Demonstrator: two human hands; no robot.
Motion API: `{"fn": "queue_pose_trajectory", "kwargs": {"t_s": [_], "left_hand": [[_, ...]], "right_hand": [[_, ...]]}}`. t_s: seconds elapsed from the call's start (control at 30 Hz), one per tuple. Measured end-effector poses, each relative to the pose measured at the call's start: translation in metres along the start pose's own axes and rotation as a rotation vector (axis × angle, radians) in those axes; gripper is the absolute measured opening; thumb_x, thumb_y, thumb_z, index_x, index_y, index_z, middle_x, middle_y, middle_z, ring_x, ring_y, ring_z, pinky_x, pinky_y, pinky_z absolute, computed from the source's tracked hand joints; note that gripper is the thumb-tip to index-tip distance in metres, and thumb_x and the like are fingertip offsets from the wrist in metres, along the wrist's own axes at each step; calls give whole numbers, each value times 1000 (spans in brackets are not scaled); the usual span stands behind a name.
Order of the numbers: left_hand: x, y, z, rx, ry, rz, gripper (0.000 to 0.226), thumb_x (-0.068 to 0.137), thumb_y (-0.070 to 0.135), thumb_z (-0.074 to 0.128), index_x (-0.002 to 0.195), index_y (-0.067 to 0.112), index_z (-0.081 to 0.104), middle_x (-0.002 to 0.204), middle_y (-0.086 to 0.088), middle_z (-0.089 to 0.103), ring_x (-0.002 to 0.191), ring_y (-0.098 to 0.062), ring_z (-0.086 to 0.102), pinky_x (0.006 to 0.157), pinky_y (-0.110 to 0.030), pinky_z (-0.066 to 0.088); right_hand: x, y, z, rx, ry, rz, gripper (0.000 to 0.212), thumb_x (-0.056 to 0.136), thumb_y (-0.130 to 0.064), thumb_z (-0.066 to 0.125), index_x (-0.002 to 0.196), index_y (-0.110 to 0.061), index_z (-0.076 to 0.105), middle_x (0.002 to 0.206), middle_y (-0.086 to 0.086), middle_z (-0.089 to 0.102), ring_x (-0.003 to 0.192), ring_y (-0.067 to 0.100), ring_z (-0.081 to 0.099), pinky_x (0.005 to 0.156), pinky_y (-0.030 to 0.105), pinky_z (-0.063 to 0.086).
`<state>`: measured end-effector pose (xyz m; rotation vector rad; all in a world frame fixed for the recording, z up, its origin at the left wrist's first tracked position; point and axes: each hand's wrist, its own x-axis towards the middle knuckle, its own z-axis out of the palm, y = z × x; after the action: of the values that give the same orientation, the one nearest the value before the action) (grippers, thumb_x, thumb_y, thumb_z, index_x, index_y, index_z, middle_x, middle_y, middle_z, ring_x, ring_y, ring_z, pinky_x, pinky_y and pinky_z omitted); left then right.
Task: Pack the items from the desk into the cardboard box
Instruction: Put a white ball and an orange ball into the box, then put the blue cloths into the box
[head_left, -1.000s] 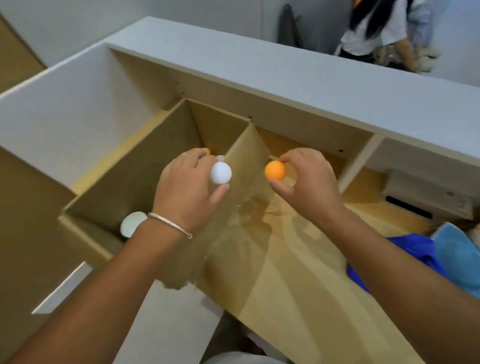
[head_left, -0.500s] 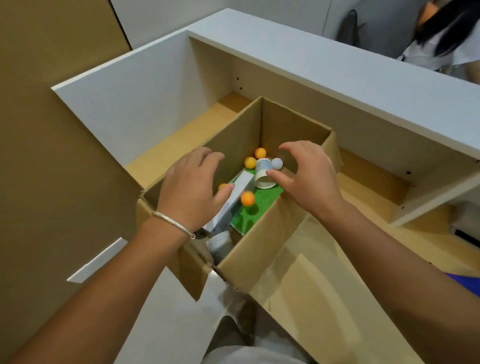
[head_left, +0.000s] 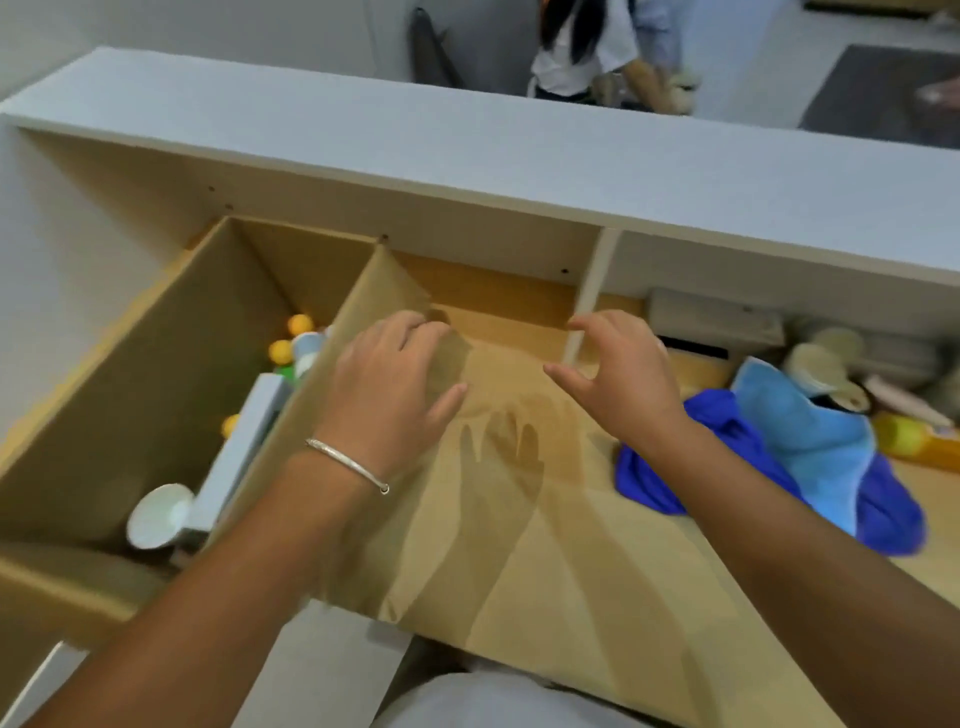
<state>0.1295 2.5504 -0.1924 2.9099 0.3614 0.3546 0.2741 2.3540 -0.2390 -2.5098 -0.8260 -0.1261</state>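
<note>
Now, left hand (head_left: 387, 387) and right hand (head_left: 621, 376) loosely spread, empty, cardboard box (head_left: 156, 358) just left of both

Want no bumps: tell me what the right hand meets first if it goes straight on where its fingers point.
Likely the white divider post just beyond the right hand; depth is unclear.

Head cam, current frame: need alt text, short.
Both of a person's hands, left hand and right hand, hover empty with loosely curled fingers over a wooden desk. To the left, an open cardboard box holds orange balls and a white cup; blue cloth lies to the right.
</note>
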Motion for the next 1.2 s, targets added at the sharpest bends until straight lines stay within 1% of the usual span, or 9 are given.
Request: {"fn": "queue_pose_trajectory", "kwargs": {"t_s": [0.27, 0.47, 0.6, 0.73, 0.83, 0.93, 1.0, 1.1, 1.2], "left_hand": [[23, 125, 83, -70, -202, 209, 54, 82, 46, 63, 128, 19, 53, 127, -4, 53, 115, -24, 51, 94, -38, 42], [35, 201, 152, -90, -334, 323, 60, 83, 47, 60, 135, 21, 46, 132, -2, 49, 117, -22, 49, 96, -36, 42], [42, 235, 194, -76, -409, 332, 72, 82, 51, 60, 143, 23, 35, 146, -4, 38, 129, -23, 41, 104, -38, 36], [45, 259, 228, -39, -497, 291, 87, 78, 59, 61, 149, 27, 22, 154, -5, 25, 138, -26, 29, 109, -45, 31], [44, 267, 247, -25, -578, 260, 92, 74, 60, 63, 149, 29, 20, 155, -6, 19, 140, -27, 24, 109, -50, 30], [42, 268, 259, -39, -615, 238, 78, 76, 55, 65, 143, 30, 35, 153, -5, 24, 136, -29, 28, 106, -50, 34], [42, 266, 263, -65, -578, 242, 57, 80, 48, 64, 132, 27, 50, 146, -3, 35, 126, -28, 40, 97, -44, 42], [44, 261, 262, -140, -532, 228, 32, 86, 32, 62, 115, 20, 62, 134, -2, 47, 108, -26, 53, 75, -36, 48], [47, 253, 252, -211, -525, 199, 26, 86, 20, 60, 112, 18, 63, 125, 1, 50, 97, -24, 58, 71, -37, 50]], "right_hand": [[-76, 145, -50, -37, 19, 281, 50, 78, -43, 72, 119, -17, 61, 116, 5, 62, 112, 26, 53, 94, 40, 42], [-124, 226, -71, -87, -10, 422, 57, 77, -43, 75, 124, -17, 58, 121, 5, 60, 113, 25, 53, 94, 41, 44], [-141, 263, -77, -125, -55, 434, 60, 76, -39, 76, 127, -14, 58, 121, 8, 60, 113, 27, 53, 95, 41, 42], [-145, 285, -77, -132, -115, 427, 66, 77, -40, 75, 135, -17, 52, 133, 7, 53, 124, 24, 45, 103, 39, 37], [-142, 294, -71, -142, -165, 401, 69, 78, -42, 73, 138, -18, 48, 140, 7, 47, 131, 24, 39, 107, 41, 33], [-140, 298, -65, -141, -182, 381, 70, 78, -42, 73, 138, -17, 48, 141, 9, 43, 134, 25, 34, 109, 40, 30], [-137, 299, -61, -146, -174, 370, 64, 77, -39, 74, 134, -18, 53, 136, 10, 45, 131, 27, 35, 107, 40, 31], [-133, 302, -57, -162, -155, 370, 41, 79, -30, 73, 117, -18, 65, 133, 13, 47, 133, 32, 33, 106, 47, 34], [-129, 304, -54, -160, -162, 385, 21, 83, -24, 71, 102, -16, 72, 136, 14, 49, 137, 33, 30, 106, 49, 33]]}}
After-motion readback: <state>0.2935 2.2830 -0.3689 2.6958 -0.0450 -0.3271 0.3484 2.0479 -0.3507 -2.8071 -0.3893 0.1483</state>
